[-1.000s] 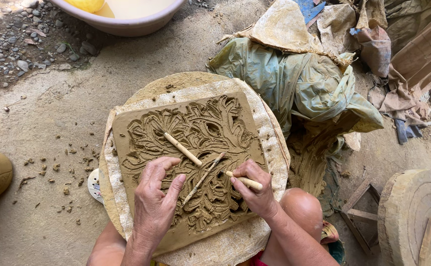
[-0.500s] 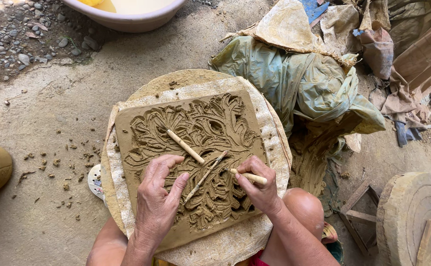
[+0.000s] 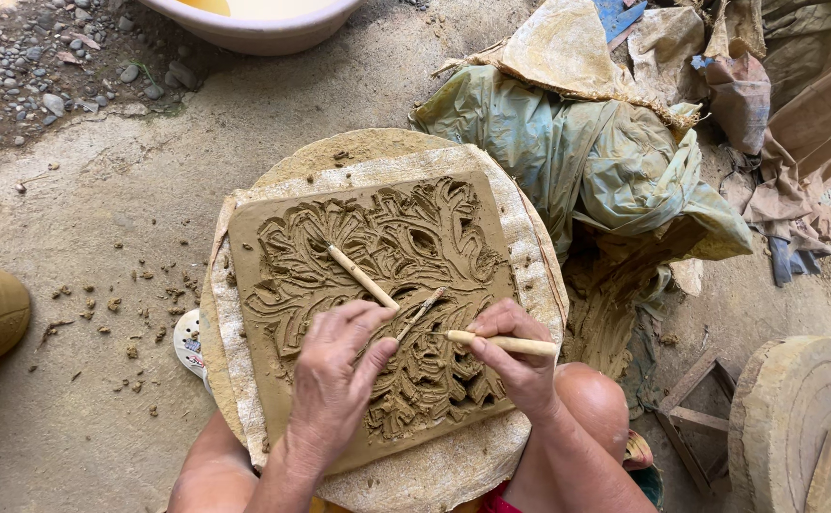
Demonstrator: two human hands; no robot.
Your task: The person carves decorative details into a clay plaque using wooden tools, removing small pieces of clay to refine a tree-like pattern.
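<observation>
A square slab of wet clay (image 3: 282,237) with a carved leaf-and-branch relief lies on a cloth-covered round board (image 3: 529,237) in front of me. My right hand (image 3: 520,366) grips a wooden carving tool (image 3: 503,343) like a pen, its tip pressed into the relief near the slab's lower middle. My left hand (image 3: 334,380) rests flat on the clay beside it, fingers spread, holding nothing. Two more wooden sticks lie on the slab: a long one (image 3: 362,275) and a shorter one (image 3: 421,312) just above my fingers.
Crumpled green and tan plastic sheets (image 3: 577,142) are heaped at the right. A pale basin (image 3: 263,24) stands at the top beside gravel. Clay crumbs (image 3: 130,313) dot the concrete at left. A round wooden block (image 3: 795,408) sits at lower right.
The view has shifted slightly. My right hand's tool has crept a little across the relief; my left hand stays pressed on the clay.
</observation>
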